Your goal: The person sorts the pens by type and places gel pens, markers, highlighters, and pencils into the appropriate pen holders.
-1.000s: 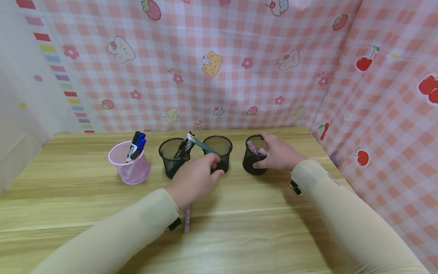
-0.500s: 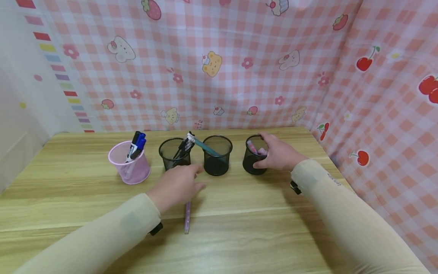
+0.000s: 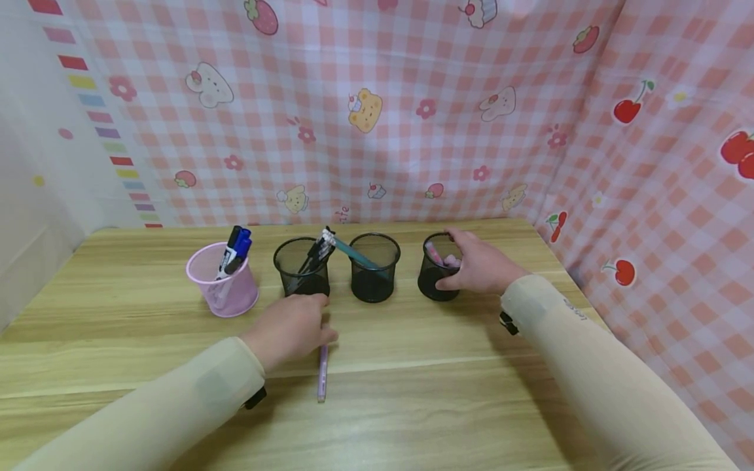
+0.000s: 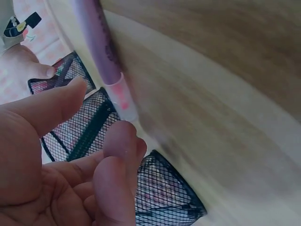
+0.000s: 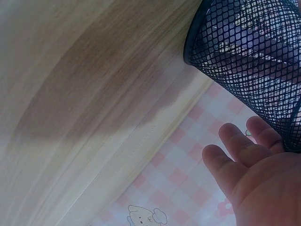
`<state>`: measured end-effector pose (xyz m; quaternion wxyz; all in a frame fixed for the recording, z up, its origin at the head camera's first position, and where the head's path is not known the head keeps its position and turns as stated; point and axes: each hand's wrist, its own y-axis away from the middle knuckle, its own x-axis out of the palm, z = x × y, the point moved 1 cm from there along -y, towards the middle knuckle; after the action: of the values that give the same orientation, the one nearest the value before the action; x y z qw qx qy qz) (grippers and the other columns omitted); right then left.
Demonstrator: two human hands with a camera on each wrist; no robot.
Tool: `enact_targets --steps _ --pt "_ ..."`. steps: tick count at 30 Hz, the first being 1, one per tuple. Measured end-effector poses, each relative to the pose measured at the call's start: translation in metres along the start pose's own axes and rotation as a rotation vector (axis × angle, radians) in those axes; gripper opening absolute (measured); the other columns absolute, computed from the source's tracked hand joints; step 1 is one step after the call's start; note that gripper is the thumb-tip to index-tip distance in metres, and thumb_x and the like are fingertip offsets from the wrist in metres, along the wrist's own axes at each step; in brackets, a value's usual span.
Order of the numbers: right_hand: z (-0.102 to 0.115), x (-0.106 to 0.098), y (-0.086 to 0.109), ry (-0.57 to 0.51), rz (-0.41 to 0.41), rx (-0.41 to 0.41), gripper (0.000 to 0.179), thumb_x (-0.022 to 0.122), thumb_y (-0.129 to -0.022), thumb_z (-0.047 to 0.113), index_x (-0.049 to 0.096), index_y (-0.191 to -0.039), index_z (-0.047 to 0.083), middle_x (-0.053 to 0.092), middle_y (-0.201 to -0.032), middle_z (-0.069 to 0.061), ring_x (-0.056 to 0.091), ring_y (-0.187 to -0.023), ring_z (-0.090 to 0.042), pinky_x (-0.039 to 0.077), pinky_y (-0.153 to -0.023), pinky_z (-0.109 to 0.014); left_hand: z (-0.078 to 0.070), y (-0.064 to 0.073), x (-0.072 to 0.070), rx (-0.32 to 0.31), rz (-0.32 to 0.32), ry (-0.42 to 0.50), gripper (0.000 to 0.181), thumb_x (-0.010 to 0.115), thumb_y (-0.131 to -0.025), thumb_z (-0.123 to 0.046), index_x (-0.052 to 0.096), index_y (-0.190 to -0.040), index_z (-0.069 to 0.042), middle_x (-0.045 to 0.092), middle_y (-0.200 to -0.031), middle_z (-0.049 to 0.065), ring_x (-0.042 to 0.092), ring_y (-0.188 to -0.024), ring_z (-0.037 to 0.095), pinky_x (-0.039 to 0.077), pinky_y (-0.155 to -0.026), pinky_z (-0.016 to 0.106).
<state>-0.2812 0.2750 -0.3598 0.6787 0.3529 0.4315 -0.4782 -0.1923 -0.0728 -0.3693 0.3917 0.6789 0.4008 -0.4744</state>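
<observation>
My left hand (image 3: 287,330) hovers by a purple pen (image 3: 323,376) lying on the table. Its thumb and fingers are parted, and the left wrist view shows nothing between them; the pen's translucent pinkish end (image 4: 121,99) is close to the fingertips. My right hand (image 3: 485,263) holds the right-hand black mesh pen cup (image 3: 432,282), thumb at the front and a finger at the rim. Pink and purple pens show inside that cup. Through its mesh, the right wrist view shows pens (image 5: 263,44) leaning, with several fingers (image 5: 235,153) alongside.
Left of the held cup stands a black mesh cup (image 3: 372,288) with a teal pencil (image 3: 356,254). Another black cup (image 3: 294,286) has black and white-ended pens. A pink mesh cup (image 3: 241,297) contains black and blue markers (image 3: 235,247). A checked cloth (image 3: 400,170) hangs behind the table.
My left hand has let go of the teal pencil, now leaning in the middle black cup, and has moved left and toward me, over the purple pen. The right hand has stayed on its cup.
</observation>
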Motion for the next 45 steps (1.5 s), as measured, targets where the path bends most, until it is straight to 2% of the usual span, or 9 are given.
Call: enact_targets --steps 4,10,14,22,30,36,45 --pt "-0.0001 0.0006 -0.0002 0.003 -0.004 -0.004 0.115 0.090 -0.079 0.046 0.025 -0.165 0.005 0.037 -0.164 -0.025 0.047 -0.146 -0.043 0.040 -0.120 -0.061 0.0009 -0.0003 0.0000 -0.026 0.027 0.016 0.062 0.079 -0.094 -0.041 0.062 -0.138 -0.001 0.071 -0.098 0.004 0.065 -0.086 0.021 0.060 -0.095 0.048" --pt "0.0006 0.0004 0.0002 0.000 -0.007 -0.007 0.114 0.090 -0.079 0.045 0.026 -0.164 0.005 0.038 -0.164 -0.025 0.047 -0.146 -0.043 0.040 -0.120 -0.061 0.0021 -0.0008 0.0007 -0.048 0.059 0.037 0.050 0.080 -0.092 -0.042 0.067 -0.123 -0.006 0.064 -0.084 -0.001 0.061 -0.079 0.020 0.058 -0.081 0.041" --pt "0.0003 0.0005 0.0006 -0.006 -0.009 -0.006 0.113 0.090 -0.079 0.045 0.027 -0.164 0.006 0.039 -0.163 -0.024 0.048 -0.145 -0.042 0.041 -0.119 -0.061 0.0031 -0.0010 0.0017 -0.043 0.067 0.037 0.044 0.080 -0.092 -0.043 0.067 -0.117 -0.008 0.064 -0.083 -0.002 0.061 -0.077 0.020 0.058 -0.080 0.041" --pt "-0.0004 0.0012 -0.0002 -0.020 -0.007 -0.002 0.112 0.091 -0.078 0.044 0.027 -0.164 0.008 0.039 -0.163 -0.024 0.049 -0.143 -0.043 0.041 -0.119 -0.062 0.0039 -0.0017 0.0045 -0.045 0.077 0.041 0.045 0.081 -0.091 -0.044 0.068 -0.116 -0.009 0.066 -0.085 -0.003 0.062 -0.078 0.020 0.060 -0.084 0.044" --pt "-0.0022 0.0020 -0.0006 -0.017 -0.004 0.003 0.116 0.091 -0.077 0.044 0.024 -0.165 0.008 0.037 -0.165 -0.024 0.048 -0.144 -0.042 0.040 -0.119 -0.061 0.0014 -0.0001 0.0074 -0.026 0.073 0.028 0.032 0.080 -0.092 -0.043 0.063 -0.093 -0.016 0.063 -0.081 -0.003 0.060 -0.074 0.019 0.055 -0.074 0.039" --pt "-0.0027 0.0023 -0.0016 -0.009 -0.009 -0.002 0.116 0.091 -0.077 0.045 0.025 -0.165 0.008 0.038 -0.164 -0.023 0.049 -0.143 -0.042 0.041 -0.119 -0.061 0.0012 0.0018 0.0093 -0.002 0.055 0.014 0.031 0.080 -0.092 -0.042 0.065 -0.092 -0.015 0.062 -0.079 -0.004 0.060 -0.073 0.017 0.054 -0.073 0.038" --pt "-0.0017 0.0024 -0.0014 -0.008 -0.011 -0.002 0.116 0.091 -0.077 0.045 0.025 -0.165 0.008 0.039 -0.163 -0.024 0.049 -0.143 -0.043 0.041 -0.119 -0.061 -0.0007 0.0028 0.0093 0.009 0.063 -0.002 0.031 0.080 -0.092 -0.040 0.064 -0.089 -0.014 0.062 -0.076 -0.004 0.059 -0.070 0.017 0.055 -0.072 0.038"
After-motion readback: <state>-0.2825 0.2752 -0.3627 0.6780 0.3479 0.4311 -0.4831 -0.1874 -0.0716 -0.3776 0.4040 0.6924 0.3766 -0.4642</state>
